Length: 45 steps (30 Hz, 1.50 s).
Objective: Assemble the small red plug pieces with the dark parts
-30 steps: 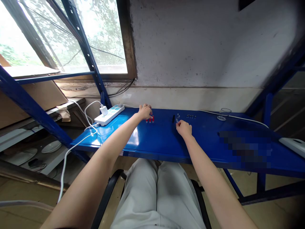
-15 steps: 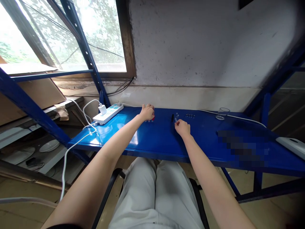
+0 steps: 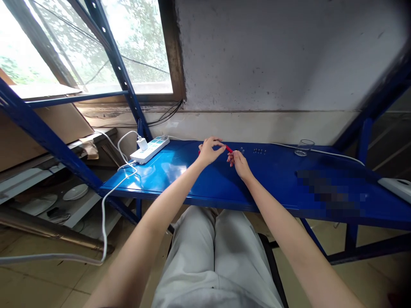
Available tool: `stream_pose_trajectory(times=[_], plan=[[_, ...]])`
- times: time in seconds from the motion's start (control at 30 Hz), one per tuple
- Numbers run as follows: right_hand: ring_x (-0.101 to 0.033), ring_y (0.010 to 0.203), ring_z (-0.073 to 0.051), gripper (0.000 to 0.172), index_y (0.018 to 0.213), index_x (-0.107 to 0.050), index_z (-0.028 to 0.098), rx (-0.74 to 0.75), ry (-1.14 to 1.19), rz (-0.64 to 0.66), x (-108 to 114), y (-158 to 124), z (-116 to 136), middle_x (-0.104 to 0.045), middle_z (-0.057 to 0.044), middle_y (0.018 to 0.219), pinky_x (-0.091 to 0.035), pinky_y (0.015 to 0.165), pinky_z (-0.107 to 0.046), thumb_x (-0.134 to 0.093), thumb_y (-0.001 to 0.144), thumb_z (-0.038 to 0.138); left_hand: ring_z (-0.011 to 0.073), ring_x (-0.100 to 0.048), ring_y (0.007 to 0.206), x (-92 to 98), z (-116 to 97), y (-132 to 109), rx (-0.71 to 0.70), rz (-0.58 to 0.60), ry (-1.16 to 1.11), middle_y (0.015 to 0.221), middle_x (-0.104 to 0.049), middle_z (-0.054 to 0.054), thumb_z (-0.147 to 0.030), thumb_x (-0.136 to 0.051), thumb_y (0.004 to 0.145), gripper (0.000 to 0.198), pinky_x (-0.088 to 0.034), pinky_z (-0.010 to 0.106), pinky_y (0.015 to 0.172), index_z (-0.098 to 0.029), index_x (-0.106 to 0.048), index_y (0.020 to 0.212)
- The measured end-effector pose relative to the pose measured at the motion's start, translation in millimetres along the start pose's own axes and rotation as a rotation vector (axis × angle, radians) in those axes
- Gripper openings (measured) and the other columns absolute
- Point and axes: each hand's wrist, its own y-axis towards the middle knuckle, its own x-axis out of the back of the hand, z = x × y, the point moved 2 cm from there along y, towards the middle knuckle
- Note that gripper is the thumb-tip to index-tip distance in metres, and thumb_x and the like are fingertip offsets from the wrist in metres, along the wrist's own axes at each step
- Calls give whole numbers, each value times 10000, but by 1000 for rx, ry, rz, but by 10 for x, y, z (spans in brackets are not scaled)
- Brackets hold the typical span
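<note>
Above the blue table (image 3: 205, 182), my right hand (image 3: 240, 164) is closed on a slim red object (image 3: 229, 149), which points up and to the left. My left hand (image 3: 211, 152) is at the other end of it, thumb and fingertips pinched together; what is between them is too small to make out. A bit of red (image 3: 199, 147) shows beside the left hand's far side. Small clear pieces (image 3: 242, 150) lie just beyond my right hand, and a short row of tiny pieces (image 3: 259, 151) is further right.
A white power strip (image 3: 150, 149) with a plug and cable lies at the table's left. A clear glass (image 3: 304, 148) stands back right, near a white cable. A white object (image 3: 396, 190) is at the right edge. Blue posts rise at both sides.
My left hand has moved right, toward my right hand. My right hand has moved slightly up and left and now holds the red object. The view has shifted slightly.
</note>
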Motion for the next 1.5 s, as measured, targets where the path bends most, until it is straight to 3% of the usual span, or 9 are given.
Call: stream_pose_trajectory(times=[0.2, 0.37, 0.8, 1.03, 1.2, 1.33, 1.5], plan=[[-451, 511, -107, 505, 706, -390, 221, 17, 8, -21, -26, -96, 71, -479, 9, 615, -388, 532, -225, -155, 866, 638, 180, -538, 1048, -269, 123, -365, 71, -182, -390, 1075, -621, 36, -334, -579, 793, 155, -345, 327, 962, -202, -659, 780], [-501, 592, -132, 490, 676, -421, 213, 86, -237, 15, 3, -133, 71, -522, -10, 628, -380, 616, -237, -179, 898, 578, 163, -583, 935, -408, 281, -546, 212, -164, -618, 972, -653, 56, -326, -565, 799, 201, -433, 284, 855, -187, -647, 919], [-527, 621, -170, 478, 721, -472, 218, 104, -482, 59, 23, -184, 83, -539, -39, 645, -355, 624, -254, -148, 928, 502, 164, -608, 836, -411, 294, -603, 212, -60, -689, 879, -668, 64, -349, -610, 766, 216, -471, 290, 787, -174, -660, 883], [-509, 593, -144, 463, 711, -478, 214, 133, -395, 18, 58, -178, 85, -548, -26, 649, -347, 607, -241, -174, 931, 485, 122, -609, 698, -417, 389, -570, 358, -181, -775, 802, -660, 56, -352, -591, 784, 227, -483, 275, 725, -148, -617, 879], [-515, 622, -145, 336, 850, -535, 211, 90, -371, 83, 45, -183, 86, -584, -24, 711, -356, 601, -239, -299, 912, 443, 102, -589, 626, -390, 402, -573, 399, -218, -772, 812, -663, 57, -382, -575, 795, 254, -479, 259, 667, -150, -606, 895], [-519, 654, -138, 225, 920, -551, 204, 144, -363, 115, 31, -169, 66, -615, -32, 838, -374, 628, -242, -414, 869, 376, 117, -609, 674, -367, 382, -582, 394, -222, -781, 849, -669, 67, -388, -590, 785, 269, -478, 266, 673, -152, -602, 915], [-534, 694, -149, 210, 944, -577, 205, 165, -422, 138, 42, -156, 48, -630, -46, 901, -380, 637, -249, -449, 856, 345, 142, -628, 737, -380, 344, -583, 397, -152, -816, 854, -676, 75, -302, -649, 737, 240, -483, 275, 689, -146, -613, 916]])
